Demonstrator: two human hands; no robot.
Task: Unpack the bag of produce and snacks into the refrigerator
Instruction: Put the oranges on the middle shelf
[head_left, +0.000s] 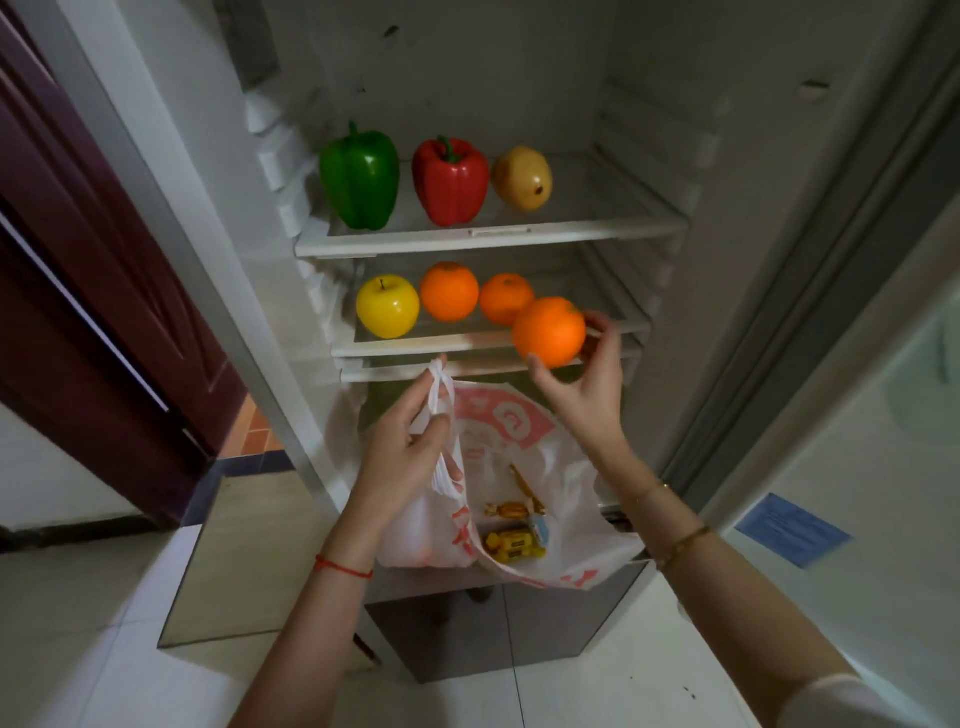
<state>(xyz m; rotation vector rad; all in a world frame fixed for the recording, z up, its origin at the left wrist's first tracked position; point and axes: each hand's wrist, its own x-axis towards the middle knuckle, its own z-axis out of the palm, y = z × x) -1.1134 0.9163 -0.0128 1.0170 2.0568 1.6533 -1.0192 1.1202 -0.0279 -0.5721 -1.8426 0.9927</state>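
Right hand (587, 384) is wrapped around an orange (549, 331), held just in front of the lower shelf (431, 344) near its right front edge. Left hand (410, 447) is pinching the handle of the white plastic bag (519, 431), which hangs open below that shelf. A few wrapped candies (511, 540) sit in the bottom, labels too blurry to read. The bag's left side is hidden behind the left hand, and the red print is crumpled.

Home kitchen: fridge (727, 218), tile floor (93, 649)
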